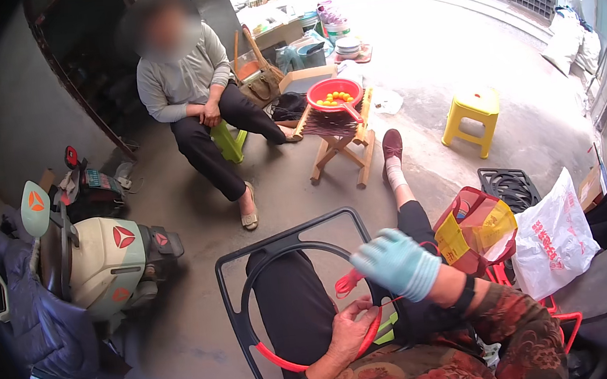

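A black plastic frame (237, 316) with a round ring inside it rests across my lap. Red cord wrapping (281, 360) covers the lower part of the ring. My left hand (349, 331), bare, is closed on the ring's lower right side, its thumb and fingers pinching at the red wrapping. Above it, my right hand (398, 262) wears a light blue knit glove and is closed round a looped bundle of red cord (348, 282). A thin red strand runs near the ring between the hands. The glove hides part of the bundle.
Opposite me a person (189, 83) sits on a green stool (228, 144). A red basin (335, 97) of yellow balls stands on a folding wooden stool (336, 149). A yellow stool (472, 121), bags (474, 231) and stacked black frames (510, 186) are on the right; a scooter (100, 262) is left.
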Available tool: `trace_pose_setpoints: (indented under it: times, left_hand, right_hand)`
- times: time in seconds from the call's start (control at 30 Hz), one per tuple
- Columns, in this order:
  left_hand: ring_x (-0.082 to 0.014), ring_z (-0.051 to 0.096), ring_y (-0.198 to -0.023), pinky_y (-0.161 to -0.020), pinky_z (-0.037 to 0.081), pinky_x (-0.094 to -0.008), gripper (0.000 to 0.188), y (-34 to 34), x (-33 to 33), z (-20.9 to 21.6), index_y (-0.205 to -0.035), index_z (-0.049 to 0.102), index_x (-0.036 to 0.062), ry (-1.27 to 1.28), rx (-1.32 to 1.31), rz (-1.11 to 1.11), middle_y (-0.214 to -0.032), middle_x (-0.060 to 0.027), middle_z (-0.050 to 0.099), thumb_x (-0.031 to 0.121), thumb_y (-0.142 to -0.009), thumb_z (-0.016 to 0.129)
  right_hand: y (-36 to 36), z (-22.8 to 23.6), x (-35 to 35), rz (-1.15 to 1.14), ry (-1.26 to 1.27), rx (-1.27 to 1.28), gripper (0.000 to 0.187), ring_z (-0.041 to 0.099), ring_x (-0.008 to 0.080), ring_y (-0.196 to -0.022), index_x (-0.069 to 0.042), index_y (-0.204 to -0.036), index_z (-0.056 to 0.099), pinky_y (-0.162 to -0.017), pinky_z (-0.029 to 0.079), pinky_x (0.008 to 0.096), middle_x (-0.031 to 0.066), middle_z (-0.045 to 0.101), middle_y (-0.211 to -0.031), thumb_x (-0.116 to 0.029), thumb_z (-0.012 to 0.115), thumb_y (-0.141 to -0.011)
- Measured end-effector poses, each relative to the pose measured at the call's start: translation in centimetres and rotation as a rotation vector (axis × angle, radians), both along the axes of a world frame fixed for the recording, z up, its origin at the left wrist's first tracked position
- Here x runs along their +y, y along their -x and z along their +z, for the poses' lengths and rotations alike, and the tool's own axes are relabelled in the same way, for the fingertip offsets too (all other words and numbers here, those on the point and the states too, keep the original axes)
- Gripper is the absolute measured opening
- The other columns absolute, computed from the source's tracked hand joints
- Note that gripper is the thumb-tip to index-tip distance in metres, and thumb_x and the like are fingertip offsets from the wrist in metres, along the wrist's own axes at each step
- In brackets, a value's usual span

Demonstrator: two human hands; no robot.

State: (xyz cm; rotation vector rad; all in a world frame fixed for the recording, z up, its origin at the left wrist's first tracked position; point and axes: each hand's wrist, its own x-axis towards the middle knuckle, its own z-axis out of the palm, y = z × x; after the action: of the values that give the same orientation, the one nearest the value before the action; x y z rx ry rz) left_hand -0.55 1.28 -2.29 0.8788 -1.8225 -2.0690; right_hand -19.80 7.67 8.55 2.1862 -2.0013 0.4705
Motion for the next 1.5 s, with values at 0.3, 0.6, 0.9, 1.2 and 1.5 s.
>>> trace_pose_setpoints:
  times: [0.3, 0.6, 0.9, 1.2, 1.5]
  left_hand:
    - [-0.0113, 0.061, -0.084, -0.080, 0.049, -0.0280, 0.022, -0.2, -0.1, 1.1, -0.104, 0.064, -0.0023, 0.279, -0.042, -0.007, -0.092, -0.0069, 0.068, 0.015, -0.091, 0.067]
    - [-0.0096, 0.062, -0.079, -0.075, 0.054, -0.0242, 0.016, -0.2, -0.4, 1.7, -0.114, 0.049, 0.0009, -0.363, 0.061, -0.230, -0.092, -0.0051, 0.061, 0.011, -0.102, 0.045]
    - [-0.0091, 0.063, -0.084, -0.071, 0.054, -0.0239, 0.017, -0.2, -0.2, 1.2, -0.111, 0.050, 0.0031, -0.523, 0.217, -0.121, -0.096, -0.0048, 0.062, 0.018, -0.103, 0.048]
    - [-0.0137, 0.065, -0.065, -0.052, 0.055, -0.0242, 0.020, -0.3, -0.2, 0.8, -0.112, 0.055, 0.0015, -0.490, 0.078, -0.066, -0.091, -0.0089, 0.067, 0.018, -0.101, 0.054]
    - [-0.0135, 0.066, -0.068, -0.057, 0.056, -0.0245, 0.025, -1.1, -0.5, 1.0, -0.112, 0.058, -0.0009, -0.567, -0.002, -0.103, -0.093, -0.0116, 0.068, 0.021, -0.100, 0.056]
  right_hand:
    - [-3.5, -2.0, -4.0, 0.212, -0.164, 0.141, 0.037, 0.047, 0.0309, -0.128, -0.010, -0.107, 0.066, -0.110, 0.030, 0.0547, 0.0108, 0.057, -0.126, -0.025, 0.065, -0.072]
    - [-2.6, 0.4, 5.6, 0.085, -0.246, -0.123, 0.041, 0.050, 0.0271, -0.124, -0.014, -0.106, 0.064, -0.106, 0.034, 0.0529, 0.0053, 0.061, -0.118, -0.024, 0.073, -0.067]
    - [-4.1, -3.1, 7.0, 0.085, -0.053, -0.140, 0.038, 0.055, 0.0265, -0.118, -0.014, -0.108, 0.064, -0.105, 0.038, 0.0481, 0.0082, 0.061, -0.113, -0.027, 0.072, -0.073]
    - [-3.3, -1.9, 9.4, -0.038, -0.120, -1.726, 0.054, 0.058, 0.0271, -0.120, -0.001, -0.135, 0.048, -0.106, 0.042, 0.0416, 0.0183, 0.059, -0.129, -0.015, 0.068, -0.087]
    - [7.7, -2.0, 19.9, -0.119, 0.547, -2.355, 0.041, 0.043, 0.0081, -0.045, -0.006, -0.120, 0.052, -0.042, 0.041, 0.0275, -0.0019, 0.053, -0.068, -0.042, 0.049, -0.099]
